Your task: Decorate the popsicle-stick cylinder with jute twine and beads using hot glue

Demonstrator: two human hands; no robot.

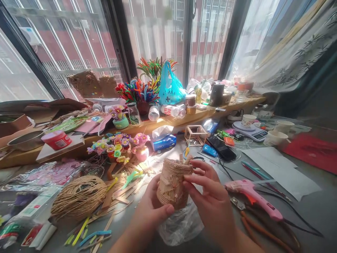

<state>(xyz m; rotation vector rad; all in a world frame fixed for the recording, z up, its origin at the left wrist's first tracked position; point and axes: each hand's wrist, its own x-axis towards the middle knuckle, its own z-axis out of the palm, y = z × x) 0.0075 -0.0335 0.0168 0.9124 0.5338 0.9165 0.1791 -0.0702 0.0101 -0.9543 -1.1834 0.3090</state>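
My left hand [147,211] is closed around the lower left side of a small cardboard-brown pot [170,184] with twine wound round its rim, its thumb across the bottom edge. On the pot's right side, the fingers of my right hand [212,193] press against the wound rim; a small loop juts up there. Whether they pinch a loose twine end is too small to tell. Beneath the pot lies a crumpled clear plastic bag [181,228]. Right of my right hand rest a pink glue gun [255,196] and brown-handled shears [252,226].
A twine coil [79,196] lies left, beside scattered wood strips [122,198]. Farther back are yarn-like flowers [113,146], a wooden stick frame [196,135] and a black phone [222,147]. White paper [284,167] and a kitchen scale [250,131] are at right. The window ledge [173,123] is crowded.
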